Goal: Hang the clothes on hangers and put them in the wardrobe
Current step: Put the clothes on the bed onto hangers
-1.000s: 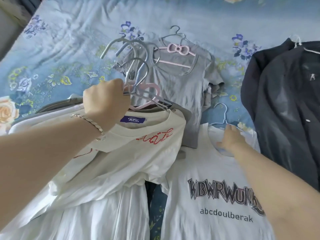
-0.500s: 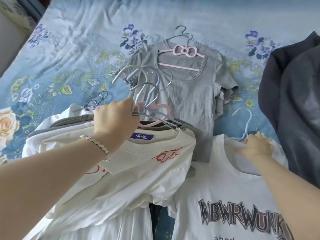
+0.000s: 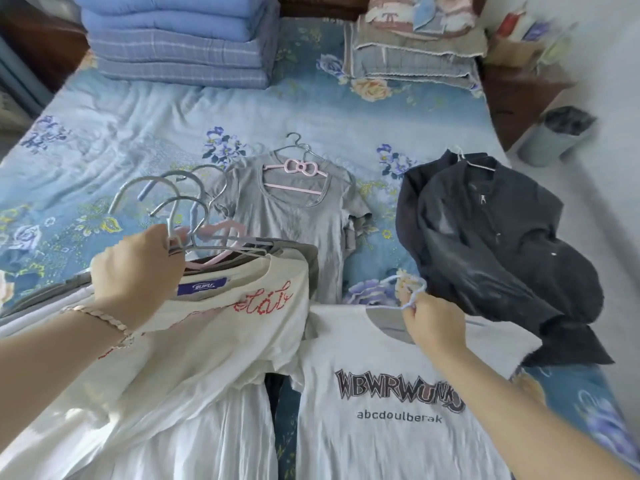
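My left hand (image 3: 136, 268) grips a bunch of hangers (image 3: 180, 209) by their necks, with several garments hanging from them; the top one is a cream T-shirt with red stitching (image 3: 194, 344). My right hand (image 3: 433, 320) pinches the light blue hook (image 3: 405, 289) of the hanger inside a white printed T-shirt (image 3: 391, 410) lying on the bed. Farther back lies a grey T-shirt (image 3: 291, 220) on a pink bow hanger (image 3: 299, 168). To the right a dark jacket (image 3: 491, 244) lies on a white hanger.
Everything lies on a bed with a blue floral sheet (image 3: 104, 140). Folded blue quilts (image 3: 180, 39) and folded blankets (image 3: 415, 53) are stacked at the head. A grey bin (image 3: 557, 136) stands on the floor at the right.
My right hand has closed on the light blue hook and raised it slightly. The view has tilted up, showing the head of the bed. My left hand still holds the bunch.
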Demonstrator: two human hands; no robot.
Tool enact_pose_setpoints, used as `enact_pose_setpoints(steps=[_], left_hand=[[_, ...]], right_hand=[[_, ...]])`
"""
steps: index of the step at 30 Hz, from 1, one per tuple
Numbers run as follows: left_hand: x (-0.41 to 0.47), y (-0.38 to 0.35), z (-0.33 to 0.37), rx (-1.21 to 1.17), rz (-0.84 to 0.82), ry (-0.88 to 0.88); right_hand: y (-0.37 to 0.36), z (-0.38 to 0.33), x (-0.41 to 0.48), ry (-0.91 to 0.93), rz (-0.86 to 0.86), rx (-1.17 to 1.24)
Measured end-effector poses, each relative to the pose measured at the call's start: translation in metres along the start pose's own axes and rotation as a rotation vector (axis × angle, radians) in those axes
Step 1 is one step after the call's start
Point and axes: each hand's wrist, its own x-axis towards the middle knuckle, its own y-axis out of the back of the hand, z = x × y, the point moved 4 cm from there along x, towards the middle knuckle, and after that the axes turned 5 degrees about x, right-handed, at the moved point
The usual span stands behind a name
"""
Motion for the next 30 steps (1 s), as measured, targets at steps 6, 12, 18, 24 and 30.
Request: enact_pose_setpoints(steps=[6, 12, 18, 24, 30], left_hand=[[-0.043, 0.084, -0.045, -0.069, 0.058, -0.017], [-0.064, 0.184, -0.068, -0.140, 0.167, -0.090], [-0.074, 0.304, -0.070, -0.198, 0.357, -0.137], [-0.120, 0.396, -0.037, -0.408, 0.481, -0.131], [-0.177, 0.385, 0.021, -0.706, 0.332, -0.157]], right_hand=[[0.108, -0.029, -0.057, -0.073, 0.152, -0.060], [0.219, -0.045, -0.124, -0.177, 0.317, 0.039], [0.309, -0.062, -0.150, -0.044, 0.489, 0.053], [0.412, -0.085, -0.151, 0.127, 0.651, 0.228], [0.463, -0.098, -0.150, 0.295, 0.349, 0.400]])
